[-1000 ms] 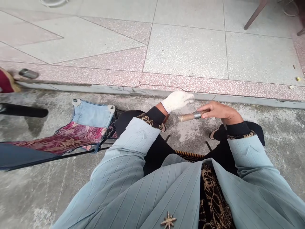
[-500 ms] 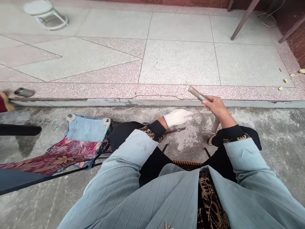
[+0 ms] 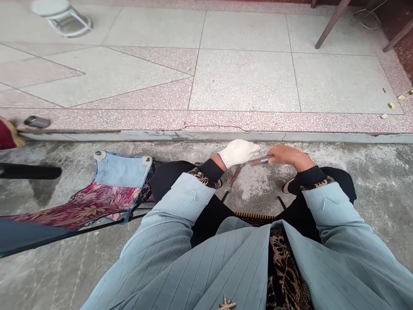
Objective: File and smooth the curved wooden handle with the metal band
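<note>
My right hand (image 3: 285, 154) is closed around a brownish stick wound with silvery wire or thread (image 3: 263, 160). The stick lies almost level, its bare end blurred and pointing left. My left hand (image 3: 240, 153), in a white knitted glove, is just left of it with the fingers closed together. Whatever those fingers pinch is hidden from above. Just below the glove, a thin reddish-brown rod (image 3: 235, 175) slants down to the left, smeared by motion. I cannot tell whether the left hand grips this rod.
A folding lounger (image 3: 121, 170) with blue and floral cloth stands at my left. Ahead runs a raised terrazzo step (image 3: 206, 120), bearing a metal cup (image 3: 37, 122), a white stool (image 3: 69, 21) and brown furniture legs (image 3: 332, 23). Below is rough concrete (image 3: 380, 181).
My right hand has lowered and turned the wound stick from slanting upward to nearly level, beside the glove. The thin rod below the glove has tilted more steeply.
</note>
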Motion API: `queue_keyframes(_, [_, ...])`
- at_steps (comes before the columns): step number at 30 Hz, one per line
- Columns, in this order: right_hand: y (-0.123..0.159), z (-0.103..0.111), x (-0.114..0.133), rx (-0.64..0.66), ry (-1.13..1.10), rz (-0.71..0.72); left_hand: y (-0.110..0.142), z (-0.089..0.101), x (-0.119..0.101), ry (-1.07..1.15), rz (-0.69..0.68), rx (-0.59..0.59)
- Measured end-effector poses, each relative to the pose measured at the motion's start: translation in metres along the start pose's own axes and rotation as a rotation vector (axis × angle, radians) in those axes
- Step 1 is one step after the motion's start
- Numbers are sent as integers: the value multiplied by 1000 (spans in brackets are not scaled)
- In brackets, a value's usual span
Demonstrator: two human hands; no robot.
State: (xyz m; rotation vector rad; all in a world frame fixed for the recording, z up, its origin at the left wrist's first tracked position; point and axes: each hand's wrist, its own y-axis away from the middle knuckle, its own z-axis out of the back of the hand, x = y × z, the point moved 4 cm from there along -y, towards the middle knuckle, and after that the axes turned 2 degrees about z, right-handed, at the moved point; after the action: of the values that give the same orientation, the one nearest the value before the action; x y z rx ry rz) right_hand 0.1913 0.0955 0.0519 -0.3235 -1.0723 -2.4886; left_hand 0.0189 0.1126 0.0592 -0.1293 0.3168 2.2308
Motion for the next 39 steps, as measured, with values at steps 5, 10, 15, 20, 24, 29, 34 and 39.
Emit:
queue_keyframes(5, [10, -3, 14, 127, -236, 297, -4, 6, 4, 137, 6, -18])
queue_keyframes(10, [23, 7, 13, -36, -461, 392, -8, -1, 19, 336, 4, -84])
queue_keyframes(15, [33, 27, -14, -487, -886, 225, -8, -8, 23, 533, 40, -87])
queue_keyframes(20, [26, 29, -34, -772, -1157, 38, -9, -11, 5, 413, -17, 7])
queue_keyframes(24, [14, 24, -42, -742, -935, -80, -8, -12, -6, 353, -40, 56])
queue_keyframes(29, [8, 24, -40, -661, -316, -259, -5, -13, -5, 239, -6, 77])
queue_keyframes(34, [-3, 7, -22, -267, -31, -179, -1, -10, 1, 120, 2, 60])
queue_keyframes(39, [7, -5, -4, 122, -275, 273, 0, -9, 12, 203, -4, 44])
